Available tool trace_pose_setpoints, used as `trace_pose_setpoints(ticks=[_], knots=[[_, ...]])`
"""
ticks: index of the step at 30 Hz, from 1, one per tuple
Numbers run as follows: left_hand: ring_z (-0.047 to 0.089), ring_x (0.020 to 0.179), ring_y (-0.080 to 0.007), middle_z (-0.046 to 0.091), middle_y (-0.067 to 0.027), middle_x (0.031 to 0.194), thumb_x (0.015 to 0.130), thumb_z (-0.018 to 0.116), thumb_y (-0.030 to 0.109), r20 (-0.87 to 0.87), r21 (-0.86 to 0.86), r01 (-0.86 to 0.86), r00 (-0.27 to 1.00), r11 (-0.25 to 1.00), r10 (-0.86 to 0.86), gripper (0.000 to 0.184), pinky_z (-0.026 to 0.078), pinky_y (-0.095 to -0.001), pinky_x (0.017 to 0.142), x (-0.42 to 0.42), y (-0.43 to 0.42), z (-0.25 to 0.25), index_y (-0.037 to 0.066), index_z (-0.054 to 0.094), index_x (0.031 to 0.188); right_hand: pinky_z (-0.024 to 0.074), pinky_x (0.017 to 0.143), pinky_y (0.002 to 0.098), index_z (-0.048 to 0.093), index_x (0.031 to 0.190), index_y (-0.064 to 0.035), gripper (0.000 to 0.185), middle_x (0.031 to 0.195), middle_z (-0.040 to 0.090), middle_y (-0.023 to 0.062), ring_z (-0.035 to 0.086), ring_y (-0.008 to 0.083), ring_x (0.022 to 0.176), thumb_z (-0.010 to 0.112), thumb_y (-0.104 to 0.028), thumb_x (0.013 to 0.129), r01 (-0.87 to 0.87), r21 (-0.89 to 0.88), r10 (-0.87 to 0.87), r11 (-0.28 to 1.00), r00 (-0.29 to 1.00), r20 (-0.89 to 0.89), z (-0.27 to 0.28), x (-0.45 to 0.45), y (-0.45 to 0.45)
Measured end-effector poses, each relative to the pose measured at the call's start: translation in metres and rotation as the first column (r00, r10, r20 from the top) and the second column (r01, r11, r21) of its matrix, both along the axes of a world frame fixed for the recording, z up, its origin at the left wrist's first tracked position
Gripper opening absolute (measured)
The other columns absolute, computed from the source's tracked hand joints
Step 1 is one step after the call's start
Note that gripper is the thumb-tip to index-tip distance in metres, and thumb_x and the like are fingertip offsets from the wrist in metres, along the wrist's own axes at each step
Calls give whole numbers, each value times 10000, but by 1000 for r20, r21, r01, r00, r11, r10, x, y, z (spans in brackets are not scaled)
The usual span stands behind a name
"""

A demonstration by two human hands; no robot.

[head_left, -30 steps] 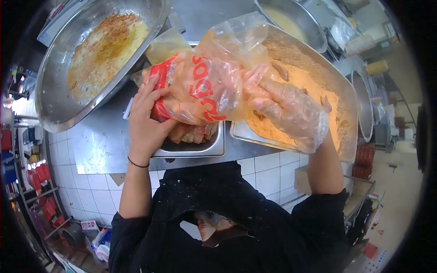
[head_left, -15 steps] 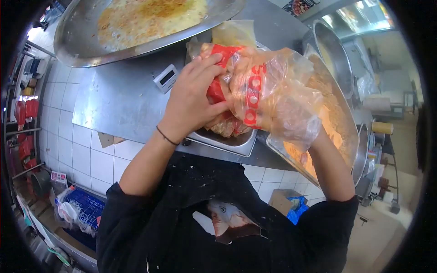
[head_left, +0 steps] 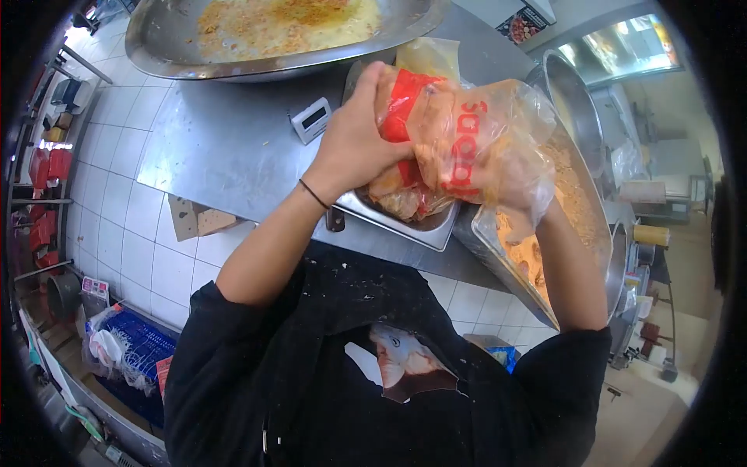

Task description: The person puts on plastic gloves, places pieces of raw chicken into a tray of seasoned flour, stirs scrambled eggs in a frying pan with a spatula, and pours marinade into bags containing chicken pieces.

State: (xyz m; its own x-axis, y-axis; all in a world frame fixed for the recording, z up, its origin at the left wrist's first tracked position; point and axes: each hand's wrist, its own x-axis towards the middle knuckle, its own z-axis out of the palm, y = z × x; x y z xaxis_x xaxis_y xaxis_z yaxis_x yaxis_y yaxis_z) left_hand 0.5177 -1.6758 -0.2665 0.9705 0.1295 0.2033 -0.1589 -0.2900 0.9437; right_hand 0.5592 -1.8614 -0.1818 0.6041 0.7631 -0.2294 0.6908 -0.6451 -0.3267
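Note:
A clear plastic bag (head_left: 467,128) with red lettering and pale, raw-looking meat pieces is held between my two hands. My left hand (head_left: 359,144) grips its left side at a red band, thumb toward me and fingers on the far side. Crumpled plastic covers my right hand (head_left: 510,175) at the bag's right end; it appears wrapped around the bag, its fingers blurred by the film. Directly below is a rectangular steel pan (head_left: 441,237) with more meat pieces (head_left: 395,198) in it, partly hidden by the bag and my left hand.
A tray (head_left: 510,272) of orange-tan powder (head_left: 576,183) lies at right, partly under my right forearm. Behind it stands a steel bowl (head_left: 554,74). A large steel basin (head_left: 257,71) with yellowish liquid sits at the far left. A white digital timer (head_left: 311,121) rests on the steel table (head_left: 210,148).
The whole view has shifted slightly, so the table things sit further right. My left fingers have moved from across the bag's top to its far left edge. The bag has turned slightly.

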Motion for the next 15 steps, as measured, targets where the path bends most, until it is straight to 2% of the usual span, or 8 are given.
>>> trace_pose_setpoints(ticks=[3, 6, 9, 12, 13, 15], knots=[[363, 1197, -262, 357, -211, 1281, 543, 780, 177, -63, 42, 72, 996, 997, -69, 952, 301, -307, 986, -3, 3, 8, -8, 224, 1293, 468, 715, 325, 550, 1005, -30, 359, 939, 562, 125, 565, 219, 818, 647, -170, 689, 29, -21, -29, 999, 1000, -11, 0, -3, 4], [433, 1129, -305, 408, -239, 1226, 571, 742, 188, 88, 77, 93, 991, 993, -100, 919, 368, -318, 923, 0, 4, 3, -21, 213, 1292, 470, 726, 329, 547, 1017, -27, 376, 956, 565, 121, 566, 216, 834, 653, -174, 688, 78, -22, -80, 997, 992, -100, 0, 1, 6], [363, 1196, -272, 329, -241, 1292, 600, 739, 181, 241, -154, 195, 958, 969, -154, 914, 323, -313, 963, 5, 12, -14, -18, 193, 1306, 472, 736, 334, 544, 1029, -25, 393, 972, 567, 116, 568, 213, 851, 659, -177, 686, 272, 124, -207, 954, 901, -382, -4, 5, -1], [307, 1220, -271, 170, -189, 1378, 641, 720, 60, 98, -570, 271, 960, 776, -263, 923, 264, -351, 1002, -7, 31, -11, 37, 119, 1341, 474, 747, 338, 541, 1041, -23, 409, 988, 569, 112, 569, 210, 867, 666, -181, 685, 580, 273, -213, 768, 633, -744, -6, 9, -15], [333, 1201, -286, 257, -213, 1334, 685, 704, 139, 82, -528, 203, 979, 824, -189, 827, 265, -362, 998, -13, 30, -14, 12, 187, 1317, 475, 751, 340, 540, 1045, -22, 415, 994, 570, 111, 570, 208, 872, 668, -182, 685, 663, 296, -171, 688, 544, -822, -3, 10, -17], [355, 1183, -287, 328, -215, 1286, 717, 677, 221, -47, -266, 87, 994, 960, -103, 741, 271, -357, 991, -23, 30, -15, -1, 255, 1284, 476, 758, 343, 538, 1053, -20, 426, 1005, 571, 108, 571, 206, 883, 672, -185, 684, 757, 327, -110, 566, 462, -880, 12, 10, -15]])
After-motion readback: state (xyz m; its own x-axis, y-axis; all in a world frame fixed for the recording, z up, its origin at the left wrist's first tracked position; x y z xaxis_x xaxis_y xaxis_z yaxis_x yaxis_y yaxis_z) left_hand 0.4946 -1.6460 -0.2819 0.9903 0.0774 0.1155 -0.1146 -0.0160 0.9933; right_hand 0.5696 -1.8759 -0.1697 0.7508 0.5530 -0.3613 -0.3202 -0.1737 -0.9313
